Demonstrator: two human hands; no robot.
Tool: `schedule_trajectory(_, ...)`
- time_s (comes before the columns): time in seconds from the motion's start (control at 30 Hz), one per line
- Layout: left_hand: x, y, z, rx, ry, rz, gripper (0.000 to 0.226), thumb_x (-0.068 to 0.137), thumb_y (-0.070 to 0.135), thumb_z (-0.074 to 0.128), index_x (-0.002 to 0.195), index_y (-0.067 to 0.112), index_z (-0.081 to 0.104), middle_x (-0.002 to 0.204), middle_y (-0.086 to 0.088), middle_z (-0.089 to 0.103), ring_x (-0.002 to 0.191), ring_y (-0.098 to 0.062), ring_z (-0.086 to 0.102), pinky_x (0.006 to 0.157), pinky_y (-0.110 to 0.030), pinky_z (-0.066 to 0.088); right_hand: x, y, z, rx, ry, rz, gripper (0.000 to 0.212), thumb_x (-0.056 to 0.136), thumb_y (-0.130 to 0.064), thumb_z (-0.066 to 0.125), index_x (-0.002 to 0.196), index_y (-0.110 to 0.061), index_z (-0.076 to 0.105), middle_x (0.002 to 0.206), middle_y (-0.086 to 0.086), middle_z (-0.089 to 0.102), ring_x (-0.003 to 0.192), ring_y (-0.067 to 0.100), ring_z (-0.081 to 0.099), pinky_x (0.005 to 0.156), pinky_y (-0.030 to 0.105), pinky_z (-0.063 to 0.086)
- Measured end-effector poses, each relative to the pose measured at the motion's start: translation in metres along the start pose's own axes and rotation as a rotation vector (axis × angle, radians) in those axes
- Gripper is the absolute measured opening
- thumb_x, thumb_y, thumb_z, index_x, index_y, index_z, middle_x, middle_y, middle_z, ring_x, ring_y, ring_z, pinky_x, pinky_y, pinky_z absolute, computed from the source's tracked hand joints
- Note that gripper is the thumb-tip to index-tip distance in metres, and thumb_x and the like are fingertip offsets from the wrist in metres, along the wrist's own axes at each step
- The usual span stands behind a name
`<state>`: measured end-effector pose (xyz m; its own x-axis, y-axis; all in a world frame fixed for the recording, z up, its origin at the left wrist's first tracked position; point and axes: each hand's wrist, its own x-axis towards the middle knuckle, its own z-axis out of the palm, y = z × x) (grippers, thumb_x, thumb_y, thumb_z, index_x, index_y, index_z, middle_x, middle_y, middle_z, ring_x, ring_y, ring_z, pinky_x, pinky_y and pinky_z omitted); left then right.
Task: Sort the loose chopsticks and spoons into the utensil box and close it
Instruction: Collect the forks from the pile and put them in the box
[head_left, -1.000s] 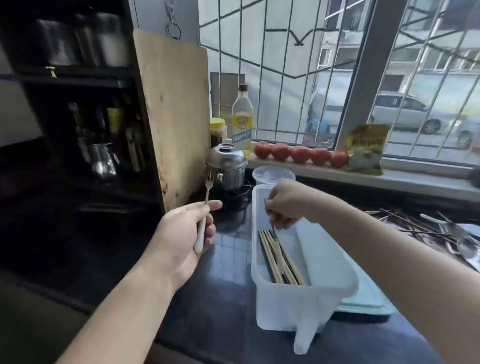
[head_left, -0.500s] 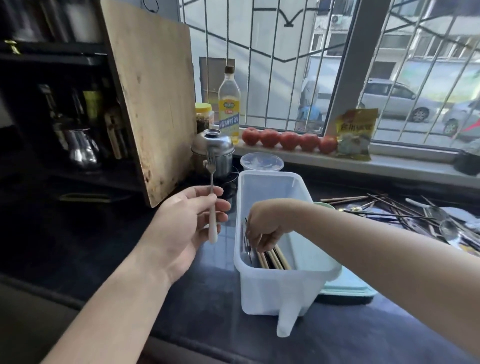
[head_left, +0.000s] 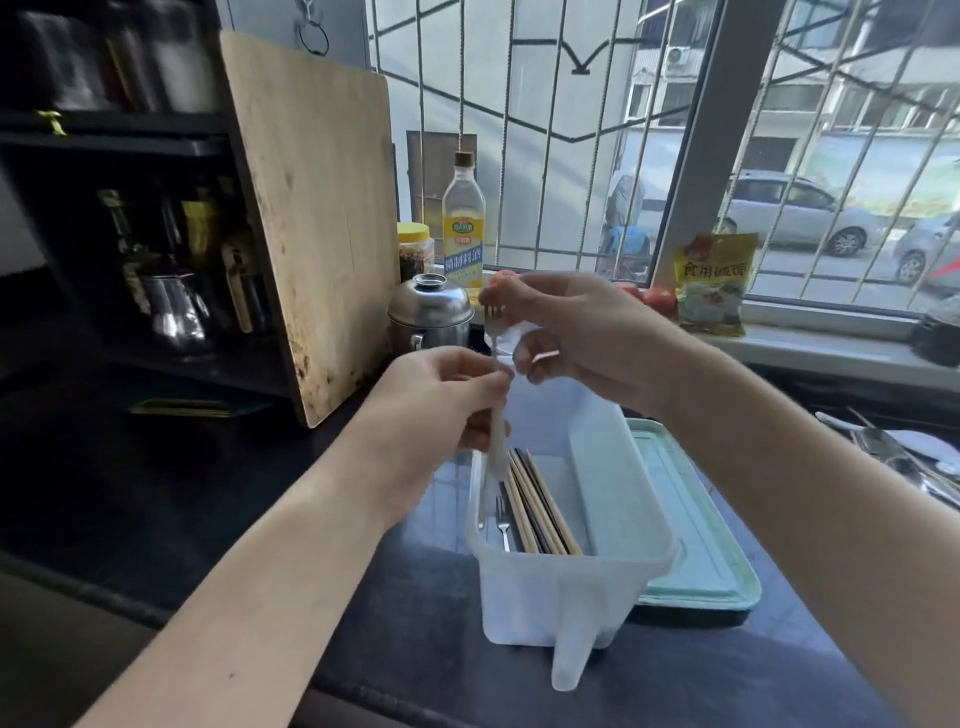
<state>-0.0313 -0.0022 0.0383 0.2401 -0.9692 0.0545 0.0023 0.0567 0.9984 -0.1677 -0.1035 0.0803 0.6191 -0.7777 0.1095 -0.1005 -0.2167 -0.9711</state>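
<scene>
Two hands on one small fork (head_left: 494, 332), held upright over the far-left end of the utensil box (head_left: 576, 587). L→R: chopping board (head_left: 311, 208) leans at far left, steel pot (head_left: 430, 312) just behind the hands. Left hand (head_left: 436, 400) pinches the white handle mid-shaft; right hand (head_left: 576, 338) has fingertips at the tine end, looks like a light pinch but grip is partly hidden. Fork prob light, stiff, smooth plastic handle = a bit slippery, so take it at the handle, not the tines. Box is thin translucent plastic, likely light, could slide if knocked. Inside, left side: another fork (head_left: 502, 519) and chopsticks (head_left: 540, 504) lying lengthwise; right half is free. Mint lid (head_left: 696, 540) lies flat, touching the box's right side. Loose utensils (head_left: 893, 457) far right, near the counter edge, well apart from the box.
</scene>
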Motion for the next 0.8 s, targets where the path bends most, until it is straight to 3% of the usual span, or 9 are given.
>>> schedule_trajectory(0.13,0.008,0.002,0.021,0.244,-0.029,0.116,0.01,0.1,0.02,0.065,0.106,0.013,0.07,0.087,-0.003,0.074,0.073,-0.013,0.069,0.067,-0.027,0.058,0.004,-0.004,-0.012,-0.181,0.238,-0.077,0.01,0.096,-0.012,0.067,0.089,-0.005,0.07,0.069,0.009,0.065,0.052,0.015,0.06,0.05,0.024,0.053)
schedule_trajectory(0.2,0.007,-0.003,0.02,0.373,0.038,0.179,0.017,0.102,0.03,0.061,0.116,0.023,0.068,0.099,0.006,0.071,0.085,-0.002,0.064,0.071,-0.018,0.054,0.01,0.008,-0.026,-0.255,0.385,-0.01,0.01,0.096,-0.009,0.067,0.089,-0.002,0.069,0.07,0.013,0.065,0.055,0.018,0.062,0.057,0.032,0.062)
schedule_trajectory(0.27,0.002,-0.009,0.01,0.402,0.114,0.184,0.016,0.104,0.029,0.056,0.117,0.027,0.066,0.104,0.01,0.067,0.089,0.003,0.059,0.062,-0.007,0.047,0.015,0.027,-0.036,-0.405,0.42,0.089,0.01,0.096,-0.001,0.063,0.087,0.0,0.069,0.076,0.02,0.069,0.062,0.026,0.067,0.067,0.042,0.064)
schedule_trajectory(0.33,-0.001,-0.018,-0.002,0.397,0.158,0.148,0.017,0.105,0.023,0.053,0.113,0.029,0.066,0.103,0.012,0.066,0.088,0.004,0.058,0.058,-0.005,0.043,0.021,0.051,-0.028,-0.56,0.266,0.241,0.012,0.09,0.007,0.064,0.082,0.0,0.069,0.08,0.022,0.072,0.069,0.033,0.072,0.07,0.046,0.064)
schedule_trajectory(0.47,-0.003,-0.027,-0.012,0.418,0.154,0.095,0.021,0.103,0.017,0.053,0.112,0.03,0.067,0.109,0.01,0.066,0.093,0.001,0.059,0.069,-0.012,0.044,0.027,0.077,0.01,-0.688,-0.108,0.469,0.012,0.086,0.006,0.067,0.091,-0.005,0.068,0.084,0.01,0.071,0.059,0.014,0.07,0.06,0.026,0.062)
schedule_trajectory(0.57,-0.004,-0.029,-0.013,0.424,0.128,0.076,0.02,0.101,0.016,0.055,0.11,0.028,0.067,0.107,0.009,0.065,0.093,0.001,0.058,0.066,-0.004,0.041,0.031,0.09,0.028,-0.69,-0.275,0.537,0.014,0.088,0.005,0.067,0.086,-0.009,0.064,0.083,0.006,0.068,0.051,0.006,0.067,0.061,0.024,0.061)
schedule_trajectory(0.67,-0.005,-0.031,-0.015,0.442,0.114,0.063,0.019,0.101,0.017,0.056,0.109,0.029,0.068,0.106,0.01,0.065,0.094,0.001,0.058,0.063,-0.002,0.04,0.034,0.1,0.031,-0.68,-0.316,0.58,0.016,0.089,0.006,0.066,0.084,-0.009,0.063,0.084,0.006,0.067,0.056,0.008,0.067,0.068,0.025,0.062)
schedule_trajectory(0.8,-0.004,-0.036,-0.015,0.482,0.107,0.048,0.023,0.102,0.016,0.053,0.113,0.029,0.068,0.11,0.009,0.064,0.099,-0.001,0.057,0.069,-0.008,0.039,0.038,0.102,0.025,-0.644,-0.178,0.55,0.017,0.09,0.006,0.062,0.103,-0.003,0.065,0.094,0.011,0.067,0.064,0.014,0.067,0.056,0.022,0.057)
